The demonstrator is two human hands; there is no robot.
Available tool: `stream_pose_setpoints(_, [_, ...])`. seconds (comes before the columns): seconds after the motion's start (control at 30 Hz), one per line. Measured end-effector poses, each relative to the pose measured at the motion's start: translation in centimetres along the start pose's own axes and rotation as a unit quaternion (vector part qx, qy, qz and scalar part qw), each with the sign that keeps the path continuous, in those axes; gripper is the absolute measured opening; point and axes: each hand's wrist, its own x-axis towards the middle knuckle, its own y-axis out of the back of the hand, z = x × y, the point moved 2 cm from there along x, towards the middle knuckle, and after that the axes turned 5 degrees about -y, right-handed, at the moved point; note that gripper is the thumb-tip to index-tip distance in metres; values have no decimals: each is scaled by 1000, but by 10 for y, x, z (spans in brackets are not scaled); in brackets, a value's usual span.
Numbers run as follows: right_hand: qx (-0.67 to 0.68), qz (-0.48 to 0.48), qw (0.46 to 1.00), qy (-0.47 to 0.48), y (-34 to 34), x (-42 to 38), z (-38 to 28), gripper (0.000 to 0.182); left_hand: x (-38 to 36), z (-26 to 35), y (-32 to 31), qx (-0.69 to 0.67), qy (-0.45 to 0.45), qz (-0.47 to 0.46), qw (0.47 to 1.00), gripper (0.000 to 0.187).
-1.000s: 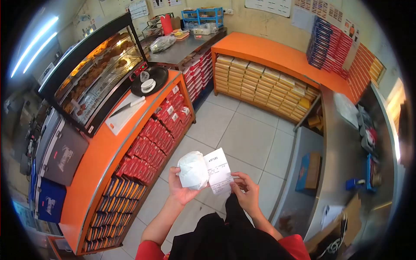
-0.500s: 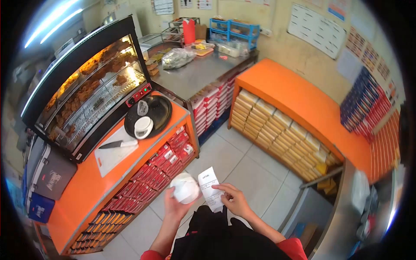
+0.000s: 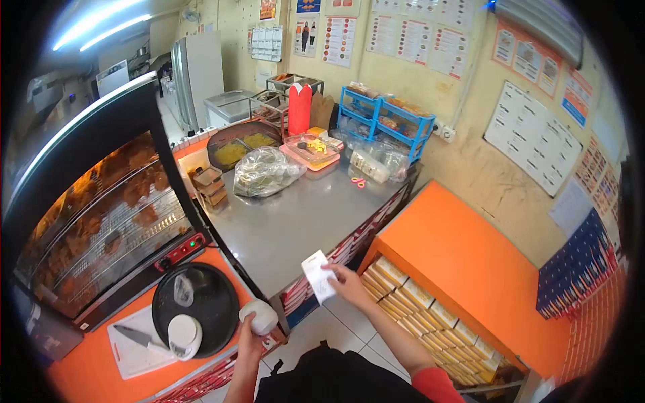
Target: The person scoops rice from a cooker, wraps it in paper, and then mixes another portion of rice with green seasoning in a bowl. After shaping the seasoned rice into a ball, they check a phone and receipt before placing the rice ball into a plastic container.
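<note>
My left hand [image 3: 249,341] is closed around a rounded white wrapped bundle [image 3: 261,316], near the corner of the orange counter; what lies inside the wrapping is hidden. Between the fingers of my right hand [image 3: 349,287] is a printed paper receipt [image 3: 317,275], raised in front of the steel table's edge. Left of the bundle, a round black tray [image 3: 218,295] carries a white kitchen scale [image 3: 185,334] and a small clear plastic bag [image 3: 183,291]. A knife [image 3: 134,334] rests on the white cutting board [image 3: 127,363] beside that tray.
A heated display case [image 3: 101,221] with fried food stands at left. The steel table [image 3: 282,228] bears a large plastic bag [image 3: 265,171], pink-handled scissors [image 3: 358,182] and a blue rack [image 3: 386,124]. At right, an orange counter [image 3: 463,248] has stacked yellow-and-white packs beneath.
The view has shifted forward and up toward the steel table. Both hands have moved apart, the left with the bundle toward the orange counter, the right with the receipt toward the steel table.
</note>
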Motion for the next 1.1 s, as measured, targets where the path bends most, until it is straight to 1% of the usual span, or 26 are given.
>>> stream_pose_setpoints(0.03, [50, -8, 997, -51, 9, 46, 32, 34, 18, -5, -15, 23, 2, 23, 999, 46])
stream_pose_setpoints(0.07, [63, -17, 996, -61, 18, 91, 59, 34, 46, -16, -23, 48, -43, 45, 997, 50])
stream_pose_setpoints(0.1, [77, -26, 994, -70, 25, 133, 88, 34, 68, -23, -33, 48, -46, 50, 997, 50])
stream_pose_setpoints(0.13, [78, -32, 994, -69, 29, 171, 121, 34, 91, -29, -45, 123, -78, 58, 988, 50])
stream_pose_setpoints(0.17, [12, -18, 998, -54, 33, 208, 152, 33, 114, -35, -61, 196, -109, 66, 972, 50])
stream_pose_setpoints(0.2, [-54, -4, 998, -37, 40, 239, 173, 32, 133, -39, -80, 207, -108, 88, 968, 48])
stream_pose_setpoints(0.23, [-201, -32, 979, -25, 48, 263, 180, 31, 159, -48, -92, 204, -112, 92, 968, 48])
stream_pose_setpoints(0.27, [-258, -18, 966, -5, 53, 279, 187, 29, 185, -58, -99, 263, -137, 109, 949, 47])
stream_pose_setpoints(0.33, [-310, -5, 950, 19, 75, 313, 169, 28, 231, -74, -113, 350, -183, 124, 910, 46])
stream_pose_setpoints(0.37, [-361, 26, 930, 64, 94, 329, 145, 28, 250, -83, -123, 350, -185, 128, 909, 46])
stream_pose_setpoints(0.4, [-407, 57, 905, 106, 111, 353, 134, 28, 266, -88, -130, 435, -181, 184, 863, 46])
stream_pose_setpoints(0.43, [-388, 95, 912, 95, 136, 390, 141, 29, 282, -89, -141, 515, -174, 238, 805, 47])
stream_pose_setpoints(0.5, [-377, 153, 912, 58, 200, 470, 143, 29, 303, -85, -168, 518, -159, 258, 800, 48])
stream_pose_setpoints(0.57, [-403, 209, 889, 52, 259, 548, 161, 28, 318, -91, -162, 586, -177, 345, 711, 41])
stream_pose_setpoints(0.6, [-418, 246, 872, 71, 282, 589, 186, 27, 326, -95, -156, 585, -175, 350, 710, 41])
stream_pose_setpoints(0.67, [-435, 198, 877, 45, 315, 651, 203, 29, 339, -97, -136, 401, -344, 312, 789, 33])
stream_pose_setpoints(0.7, [-453, 153, 878, 16, 326, 676, 214, 31, 342, -96, -122, 402, -344, 317, 787, 33])
stream_pose_setpoints(0.77, [-478, 139, 867, 16, 338, 710, 244, 31, 344, -88, -105, 388, -321, 312, 805, 37])
stream_pose_setpoints(0.8, [-505, 129, 853, 12, 341, 723, 257, 31, 342, -79, -112, 392, -322, 315, 802, 37])
stream_pose_setpoints(0.83, [-502, 126, 855, 10, 348, 736, 263, 31, 336, -67, -126, 390, -273, 349, 807, 37])
stream_pose_setpoints(0.87, [-495, 30, 868, -33, 355, 747, 266, 33, 333, -59, -138, 387, -221, 382, 809, 40])
stream_pose_setpoints(0.9, [-482, -67, 870, -78, 358, 751, 269, 35, 336, -53, -149, 393, -215, 383, 808, 40])
stream_pose_setpoints(0.93, [-472, -65, 878, -41, 358, 750, 266, 31, 338, -45, -165, 542, -279, 410, 678, 46])
stream_pose_setpoints(0.97, [-474, -70, 876, -50, 361, 747, 263, 31, 343, -41, -185, 667, -330, 416, 523, 52])
stream_pose_setpoints(1.03, [-468, -106, 877, -34, 354, 739, 240, 32, 380, -20, -271, 629, -428, 344, 551, 40])
stream_pose_setpoints(1.1, [-487, -122, 864, -30, 352, 743, 245, 33, 418, -17, -319, 690, -458, 201, 523, 38])
